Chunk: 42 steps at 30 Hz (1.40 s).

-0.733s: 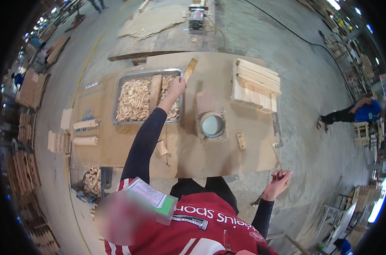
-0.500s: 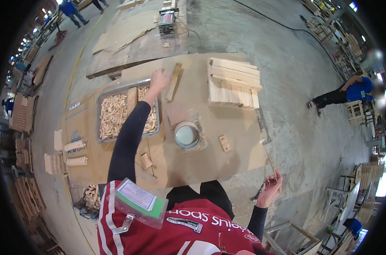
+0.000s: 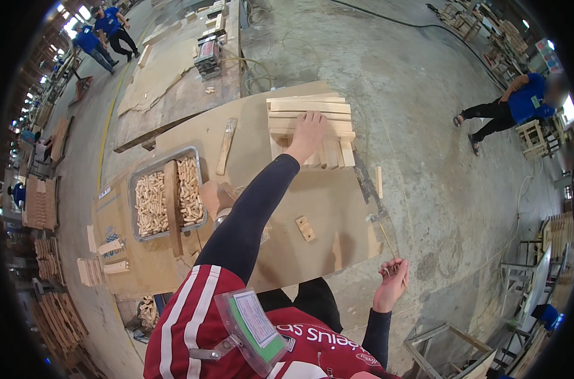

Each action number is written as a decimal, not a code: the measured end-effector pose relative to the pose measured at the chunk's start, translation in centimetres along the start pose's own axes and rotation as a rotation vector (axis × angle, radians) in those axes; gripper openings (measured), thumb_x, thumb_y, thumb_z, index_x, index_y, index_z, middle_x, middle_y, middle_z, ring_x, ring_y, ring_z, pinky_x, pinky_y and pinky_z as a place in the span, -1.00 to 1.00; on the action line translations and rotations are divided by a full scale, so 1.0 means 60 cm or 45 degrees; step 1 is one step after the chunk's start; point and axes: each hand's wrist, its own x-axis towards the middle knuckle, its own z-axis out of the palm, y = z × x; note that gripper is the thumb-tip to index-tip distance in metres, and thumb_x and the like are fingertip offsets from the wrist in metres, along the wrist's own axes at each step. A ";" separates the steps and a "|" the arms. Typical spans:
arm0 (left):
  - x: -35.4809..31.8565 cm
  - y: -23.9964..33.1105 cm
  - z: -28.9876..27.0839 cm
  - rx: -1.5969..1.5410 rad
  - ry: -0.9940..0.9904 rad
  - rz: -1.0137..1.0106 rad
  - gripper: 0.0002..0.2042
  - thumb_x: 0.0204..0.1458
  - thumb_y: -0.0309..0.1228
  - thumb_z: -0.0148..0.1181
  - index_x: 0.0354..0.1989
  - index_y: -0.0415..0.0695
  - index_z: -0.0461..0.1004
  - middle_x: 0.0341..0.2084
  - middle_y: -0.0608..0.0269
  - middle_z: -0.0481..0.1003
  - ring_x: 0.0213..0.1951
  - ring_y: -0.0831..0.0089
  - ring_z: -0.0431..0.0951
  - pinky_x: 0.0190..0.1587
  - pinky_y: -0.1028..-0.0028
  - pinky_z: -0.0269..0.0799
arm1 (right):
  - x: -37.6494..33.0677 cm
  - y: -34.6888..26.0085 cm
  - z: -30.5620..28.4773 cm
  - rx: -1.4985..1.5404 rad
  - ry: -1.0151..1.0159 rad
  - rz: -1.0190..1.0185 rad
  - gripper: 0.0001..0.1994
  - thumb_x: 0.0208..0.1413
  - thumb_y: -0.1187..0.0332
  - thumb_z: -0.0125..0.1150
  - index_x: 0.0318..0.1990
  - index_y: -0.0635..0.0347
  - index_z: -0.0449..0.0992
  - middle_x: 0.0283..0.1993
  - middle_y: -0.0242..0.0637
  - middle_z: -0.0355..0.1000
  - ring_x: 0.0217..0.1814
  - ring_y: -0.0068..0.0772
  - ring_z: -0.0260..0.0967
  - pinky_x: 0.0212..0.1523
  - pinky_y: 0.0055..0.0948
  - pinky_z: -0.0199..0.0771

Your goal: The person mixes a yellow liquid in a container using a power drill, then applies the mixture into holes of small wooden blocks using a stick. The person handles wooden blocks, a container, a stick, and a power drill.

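My left hand (image 3: 309, 134) reaches over a stack of pale wooden strips (image 3: 309, 107) at the back right of the cardboard-covered table. Its fingers are bent down and closed on one of the upper strips. Low on the right, beyond the table edge, my right hand (image 3: 391, 283) pinches a thin stick (image 3: 388, 241) that points up and away. A small wooden block (image 3: 306, 228) with holes lies mid-table. My left forearm hides most of a round pot, whose rim (image 3: 222, 216) shows beside the sleeve.
A metal tray (image 3: 199, 165) of wooden dowels has a wooden bar (image 3: 173, 207) across it. A flat stick (image 3: 226, 146) lies behind. Short wood pieces (image 3: 113, 258) sit at the left. A second table (image 3: 192, 101) stands beyond. A person in blue (image 3: 525, 100) stands at right.
My left hand has moved right, from beside the dowel tray to the stack of strips. My right hand still holds the thin stick. The view has shifted, and my left forearm now covers most of the pot.
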 end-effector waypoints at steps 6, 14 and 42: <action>-0.002 -0.003 -0.019 -0.269 -0.378 -0.004 -0.47 -0.20 -0.27 0.41 0.00 -0.16 0.45 -0.03 0.02 0.41 0.08 0.07 0.41 0.04 0.13 0.39 | 0.018 -0.014 -0.029 -0.059 0.023 -0.029 -0.61 0.37 0.13 -0.04 0.14 0.22 0.42 -0.16 -0.39 0.46 -0.12 -0.54 0.43 -0.19 -0.53 0.36; -0.036 -0.021 -0.232 -1.261 -0.171 -0.170 -0.31 -0.26 -0.28 0.42 0.13 -0.30 0.41 -0.15 -0.10 0.56 -0.08 0.19 0.58 0.01 0.32 0.47 | 0.034 -0.051 0.024 -0.117 -0.293 -0.051 -0.53 0.39 0.13 -0.11 0.28 0.27 0.32 0.19 -0.19 0.43 0.15 -0.44 0.39 0.01 -0.51 0.33; -0.653 0.088 -0.332 -2.351 0.416 -0.733 -0.32 -0.07 -0.45 0.47 0.21 -0.16 0.20 0.01 0.20 0.44 0.07 0.49 0.45 0.06 0.43 0.41 | -0.305 0.077 0.227 -0.211 -1.200 -0.247 -0.68 0.31 0.32 0.11 0.12 0.31 0.37 0.36 0.11 0.23 0.42 -0.20 0.15 0.35 -0.29 0.14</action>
